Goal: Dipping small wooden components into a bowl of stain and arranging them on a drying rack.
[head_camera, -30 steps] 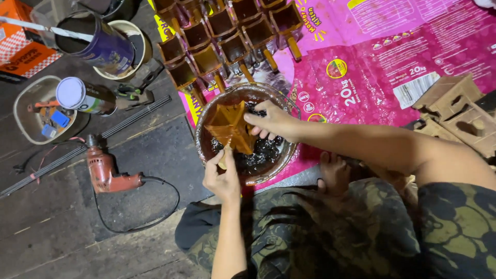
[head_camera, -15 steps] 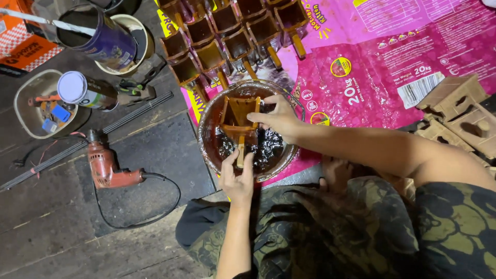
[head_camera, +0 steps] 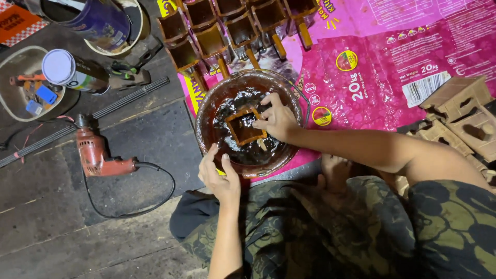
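A round bowl [head_camera: 204, 111] of dark brown liquid sits on the floor in front of my knees. A small square wooden piece [head_camera: 243, 127], open in the middle, lies half sunk in the liquid. My right hand [head_camera: 279, 119] reaches in from the right, and its fingertips grip the piece's right edge and hold it down. My left hand [head_camera: 219, 173] is at the bowl's near left rim, with fingers and thumb closed on the edge.
Rows of stained wooden pieces [head_camera: 227, 28] lie on a pink plastic sheet [head_camera: 387, 57] beyond the bowl. Unstained wooden pieces [head_camera: 460, 108] are piled at the right. To the left lie a red electric drill [head_camera: 95, 155] with cord, metal rods [head_camera: 77, 121], cans [head_camera: 72, 72] and a tub of small tools [head_camera: 26, 88].
The wooden piece was held up over the bowl by its handle; it now lies down in the liquid. My left hand let go of the handle and moved to the rim.
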